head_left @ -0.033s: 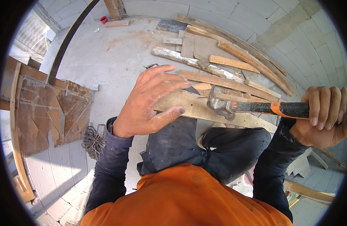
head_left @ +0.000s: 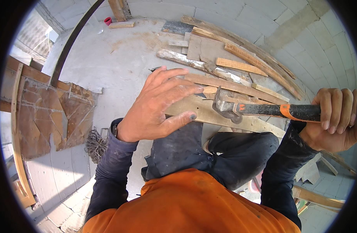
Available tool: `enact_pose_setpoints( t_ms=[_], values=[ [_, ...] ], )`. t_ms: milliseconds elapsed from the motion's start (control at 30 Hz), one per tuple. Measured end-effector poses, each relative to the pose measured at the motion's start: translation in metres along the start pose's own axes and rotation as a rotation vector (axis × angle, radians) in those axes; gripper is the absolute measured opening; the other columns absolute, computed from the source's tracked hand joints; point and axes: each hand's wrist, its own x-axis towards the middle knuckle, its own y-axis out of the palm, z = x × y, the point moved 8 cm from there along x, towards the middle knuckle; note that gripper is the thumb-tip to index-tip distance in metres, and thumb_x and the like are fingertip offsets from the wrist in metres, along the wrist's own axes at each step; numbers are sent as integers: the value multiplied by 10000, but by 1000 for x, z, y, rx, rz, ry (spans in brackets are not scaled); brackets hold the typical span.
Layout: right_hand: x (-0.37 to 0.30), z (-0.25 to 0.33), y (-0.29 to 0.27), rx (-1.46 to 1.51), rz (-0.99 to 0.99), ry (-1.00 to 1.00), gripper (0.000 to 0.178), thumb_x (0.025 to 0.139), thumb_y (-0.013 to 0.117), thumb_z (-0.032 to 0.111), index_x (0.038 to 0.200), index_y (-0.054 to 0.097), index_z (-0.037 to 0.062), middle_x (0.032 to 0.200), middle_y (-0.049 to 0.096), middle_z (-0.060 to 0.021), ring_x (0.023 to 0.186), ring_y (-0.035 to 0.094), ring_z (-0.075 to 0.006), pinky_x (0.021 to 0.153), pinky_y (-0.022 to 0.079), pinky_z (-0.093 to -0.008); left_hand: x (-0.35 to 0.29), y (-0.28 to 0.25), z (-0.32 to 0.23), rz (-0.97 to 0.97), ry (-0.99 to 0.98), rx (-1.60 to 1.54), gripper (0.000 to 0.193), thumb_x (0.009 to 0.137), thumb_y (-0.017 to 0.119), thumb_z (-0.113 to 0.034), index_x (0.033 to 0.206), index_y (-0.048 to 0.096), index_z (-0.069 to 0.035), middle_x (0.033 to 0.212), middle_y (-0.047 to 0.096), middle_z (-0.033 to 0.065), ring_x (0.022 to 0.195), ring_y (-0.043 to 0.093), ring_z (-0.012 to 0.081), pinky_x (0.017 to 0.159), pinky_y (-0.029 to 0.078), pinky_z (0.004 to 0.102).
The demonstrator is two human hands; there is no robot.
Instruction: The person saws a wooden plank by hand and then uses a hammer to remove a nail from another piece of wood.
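Observation:
A claw hammer (head_left: 271, 110) with a black and orange handle is wrapped in the fingers of my right hand (head_left: 333, 116). Its metal head hovers over or rests on a pale wooden board (head_left: 248, 123); I cannot tell which. The board lies across in front of me at my thigh, with a small dark mark on its face. My left hand (head_left: 159, 105) is over the board's left end, fingers spread and thumb stretched out along it, with a dark spot on the thumb tip. It hides that end, and whether it presses on the wood cannot be made out.
Loose planks (head_left: 240, 87) and a flat sheet (head_left: 205, 48) lie on the concrete floor toward the block wall (head_left: 295, 42). At my left are a patched brown panel (head_left: 50, 116) and a grey wire bundle (head_left: 96, 145). A small red cup (head_left: 108, 21) stands far left.
My left hand has shifted a little to the right along the board, covering more of it. The hammer and my right hand are almost unmoved.

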Motion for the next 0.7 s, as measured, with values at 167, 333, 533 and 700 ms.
enact_pose_setpoints(
  t_ms=[167,333,533,700],
  values=[
    [12,13,10,95,135,27,442,1081,445,446,935,590,55,698,525,-67,613,544,-226,572,515,-430,22,1,-11,83,90,59,154,907,768,-153,1059,759,-127,1081,745,42,1146,659,232,1184,334,528],
    [27,-6,17,73,108,88,554,1081,381,567,1000,593,62,697,519,-69,566,514,-206,524,507,-414,48,-49,2,-110,213,58,96,943,741,-186,1000,793,-127,984,769,47,1057,678,202,1151,369,495],
    [-3,-25,20,-200,-278,220,433,1023,517,523,944,473,100,624,471,-20,476,482,-123,429,477,-274,-11,19,214,-16,-340,81,292,1016,624,-301,1107,784,-74,1011,772,135,986,699,301,956,503,411],
    [-56,7,11,-419,-687,231,458,1007,636,486,912,394,110,618,426,-4,455,445,-86,406,460,-222,-75,120,359,94,-701,49,351,995,596,-324,1104,770,-39,981,768,175,925,720,357,870,545,431]
  ],
)
